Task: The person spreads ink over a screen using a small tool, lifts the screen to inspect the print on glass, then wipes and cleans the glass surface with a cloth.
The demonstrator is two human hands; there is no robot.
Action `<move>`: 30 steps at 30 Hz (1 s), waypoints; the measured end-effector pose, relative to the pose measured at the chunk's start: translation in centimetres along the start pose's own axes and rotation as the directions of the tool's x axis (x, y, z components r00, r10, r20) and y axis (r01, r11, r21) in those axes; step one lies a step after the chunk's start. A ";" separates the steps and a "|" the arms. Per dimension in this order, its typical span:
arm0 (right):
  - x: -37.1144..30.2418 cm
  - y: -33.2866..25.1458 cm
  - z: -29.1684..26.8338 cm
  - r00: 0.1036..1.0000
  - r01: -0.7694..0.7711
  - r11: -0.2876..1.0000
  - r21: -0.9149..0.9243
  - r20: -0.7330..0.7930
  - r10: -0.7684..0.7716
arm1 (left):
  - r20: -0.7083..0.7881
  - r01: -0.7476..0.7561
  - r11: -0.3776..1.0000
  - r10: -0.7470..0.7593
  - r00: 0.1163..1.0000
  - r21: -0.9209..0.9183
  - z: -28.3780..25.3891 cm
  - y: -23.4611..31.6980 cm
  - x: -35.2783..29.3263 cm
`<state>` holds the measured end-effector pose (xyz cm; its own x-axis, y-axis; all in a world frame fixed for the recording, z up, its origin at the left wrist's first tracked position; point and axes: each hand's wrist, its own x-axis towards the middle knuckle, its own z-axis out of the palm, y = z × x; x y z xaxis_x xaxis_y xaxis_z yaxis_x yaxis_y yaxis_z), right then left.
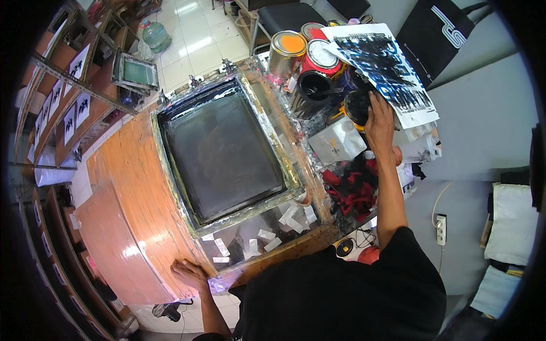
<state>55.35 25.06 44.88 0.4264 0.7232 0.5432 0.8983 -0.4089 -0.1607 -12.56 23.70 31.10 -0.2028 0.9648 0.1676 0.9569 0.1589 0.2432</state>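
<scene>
From my remote station I see the left hand (190, 275) unclenched, fingers spread, at the near edge of the orange-brown wooden tabletop (128, 165). The right hand (379, 120) is at the rim of a round, black-topped can with yellow-smeared sides (356, 107), beyond the tabletop's right edge; whether it grips, I cannot tell. I judge the step as reaching for the can; lifting calls for a secure hold, clear of the boxy white plastic jug (338, 140).

I see the right arm (391, 196) stretched well forward, nearly straight, its right hand (380, 120) back upward with fingers extended. Lower down, I see the left forearm (213, 315) angled inward, the left hand (190, 274) palm down, fingers slightly spread.
</scene>
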 end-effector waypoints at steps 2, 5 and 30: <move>1.5 0.2 1.2 0.999 0.027 0.999 -0.044 0.021 -0.026 | -0.018 -0.021 1.000 0.021 1.000 0.002 0.1 -0.6 -0.2; 4.4 0.2 3.0 0.998 -0.053 0.998 -0.032 0.039 0.054 | -0.037 -0.057 0.998 0.057 0.998 0.000 0.8 -1.6 -0.4; 10.7 3.6 5.7 0.967 0.075 0.894 -0.442 0.252 0.044 | 0.014 0.024 0.999 -0.024 1.000 -0.034 -0.1 -0.8 0.0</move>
<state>63.79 34.51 45.37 0.4783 0.8216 0.3102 0.7880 -0.5574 0.2615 -13.36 23.60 30.98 -0.2226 0.9636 0.1479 0.9439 0.1750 0.2800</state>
